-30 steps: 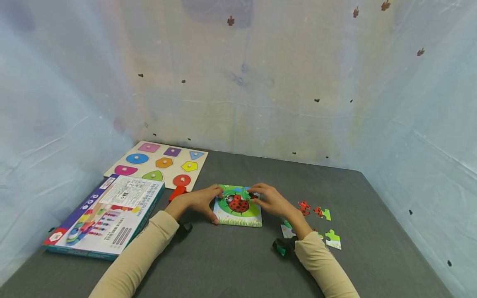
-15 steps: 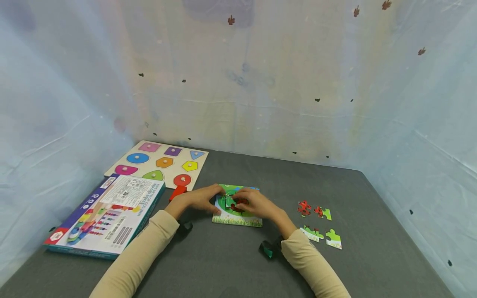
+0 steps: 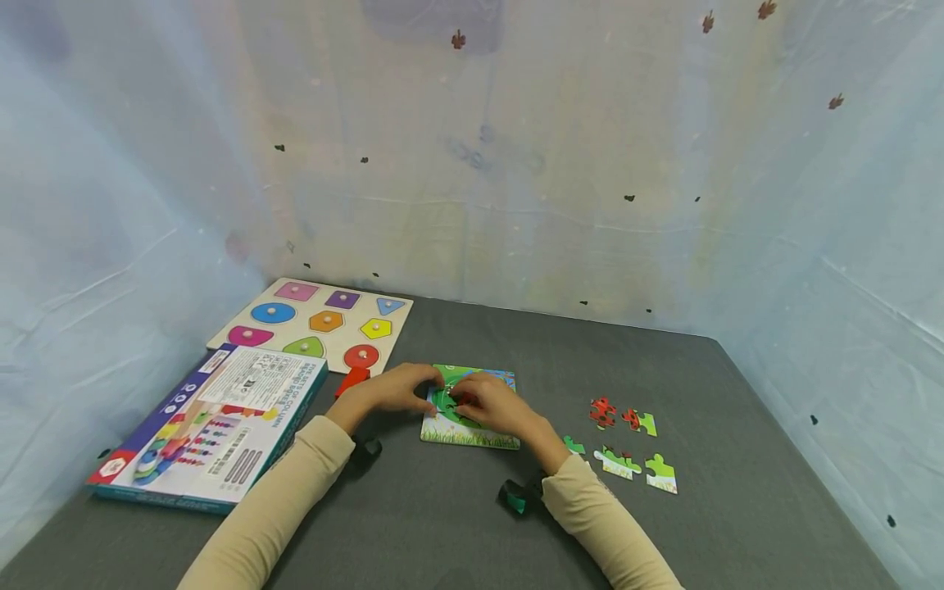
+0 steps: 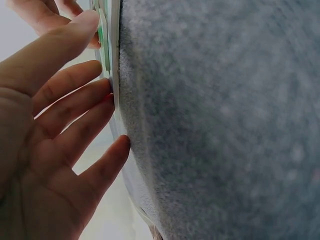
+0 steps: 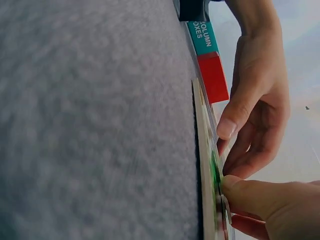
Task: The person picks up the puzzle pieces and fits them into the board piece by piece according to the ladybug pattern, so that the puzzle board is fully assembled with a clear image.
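A square ladybug puzzle board (image 3: 472,435) lies on the grey table, green with a grass strip along its near edge. My left hand (image 3: 401,388) rests at the board's left side, fingers fairly straight and thumb touching near the edge, as the left wrist view shows. My right hand (image 3: 497,403) is over the board's middle. Its thumb and fingers pinch a thin puzzle piece (image 5: 226,205) against the board's surface; that piece's picture is mostly hidden by the fingers. Several loose puzzle pieces (image 3: 618,464) lie to the right, some with red ladybug parts, others green and white.
At the left lies a flat toy box (image 3: 243,418), beside a red block (image 3: 352,381). Behind it is a wooden shape board (image 3: 347,328) with coloured knobbed shapes. Pale sheeting (image 3: 472,238) surrounds the table at the back and sides.
My right hand has moved left from the board's right edge to its middle, with a puzzle piece between the fingers. The left hand stays at the board's left side, nearly still.
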The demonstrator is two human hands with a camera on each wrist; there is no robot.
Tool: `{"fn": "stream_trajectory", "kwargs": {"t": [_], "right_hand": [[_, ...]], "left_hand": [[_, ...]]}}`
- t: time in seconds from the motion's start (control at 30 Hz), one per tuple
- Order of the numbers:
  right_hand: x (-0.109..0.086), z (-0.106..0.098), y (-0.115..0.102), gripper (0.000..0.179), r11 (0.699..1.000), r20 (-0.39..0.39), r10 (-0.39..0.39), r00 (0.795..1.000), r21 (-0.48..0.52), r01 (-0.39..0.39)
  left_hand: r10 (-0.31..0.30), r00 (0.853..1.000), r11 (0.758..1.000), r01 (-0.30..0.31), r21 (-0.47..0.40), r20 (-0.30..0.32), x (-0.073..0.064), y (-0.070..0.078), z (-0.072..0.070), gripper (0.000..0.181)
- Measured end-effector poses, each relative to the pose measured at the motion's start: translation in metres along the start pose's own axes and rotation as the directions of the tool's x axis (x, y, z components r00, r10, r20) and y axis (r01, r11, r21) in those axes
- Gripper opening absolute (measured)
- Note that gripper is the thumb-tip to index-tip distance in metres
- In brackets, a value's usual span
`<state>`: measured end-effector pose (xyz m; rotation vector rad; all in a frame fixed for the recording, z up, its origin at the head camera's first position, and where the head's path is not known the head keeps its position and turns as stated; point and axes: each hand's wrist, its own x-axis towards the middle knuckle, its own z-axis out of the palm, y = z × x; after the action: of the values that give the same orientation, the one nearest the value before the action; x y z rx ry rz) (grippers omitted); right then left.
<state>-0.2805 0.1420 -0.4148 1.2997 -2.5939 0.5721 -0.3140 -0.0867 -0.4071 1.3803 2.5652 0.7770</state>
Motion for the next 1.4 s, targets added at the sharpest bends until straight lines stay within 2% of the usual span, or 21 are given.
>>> {"fn": "stream_trajectory", "kwargs": {"t": [0.07, 0.13, 0.3, 0.43, 0.7, 1.03, 1.2, 1.4], "right_hand": [[0.000, 0.001, -0.001, 0.023, 1.000, -0.011, 0.007, 1.000, -0.001, -0.007], [0.000, 0.002, -0.001, 0.023, 1.000, -0.024, 0.008, 1.000, -0.004, -0.008], [0.001, 0.005, 0.000, 0.023, 1.000, -0.048, -0.001, 0.999, -0.023, 0.000], [0.001, 0.008, 0.001, 0.023, 0.999, -0.058, -0.015, 0.998, -0.038, 0.013], [0.002, 0.010, 0.002, 0.026, 1.000, -0.046, 0.013, 0.999, -0.027, -0.015], [0.000, 0.015, 0.004, 0.023, 0.998, -0.126, -0.051, 0.991, -0.048, 0.045], [0.000, 0.013, 0.002, 0.023, 1.000, -0.093, -0.007, 0.996, -0.024, 0.005], [-0.001, 0.007, 0.005, 0.023, 0.997, -0.047, -0.021, 0.999, 0.070, 0.024]], "left_hand": [[0.014, 1.000, 1.000, -0.013, 0.015, -0.011, 0.001, 0.000, 0.000, 0.036], [0.003, 1.000, 1.000, -0.002, 0.030, -0.012, 0.002, 0.000, 0.000, 0.035], [-0.066, 0.998, 0.995, 0.066, 0.070, -0.006, 0.008, 0.000, 0.002, 0.033], [-0.087, 0.996, 0.990, 0.088, 0.114, -0.014, 0.011, 0.000, 0.004, 0.032], [-0.082, 0.996, 0.984, 0.088, 0.152, -0.046, 0.011, 0.005, 0.004, 0.030], [-0.093, 0.995, 0.982, 0.098, 0.162, -0.043, 0.014, 0.004, 0.008, 0.027], [-0.088, 0.995, 0.982, 0.094, 0.167, -0.042, 0.014, 0.004, 0.008, 0.024], [-0.077, 0.996, 0.982, 0.083, 0.168, -0.044, 0.014, 0.004, 0.007, 0.022]]}}
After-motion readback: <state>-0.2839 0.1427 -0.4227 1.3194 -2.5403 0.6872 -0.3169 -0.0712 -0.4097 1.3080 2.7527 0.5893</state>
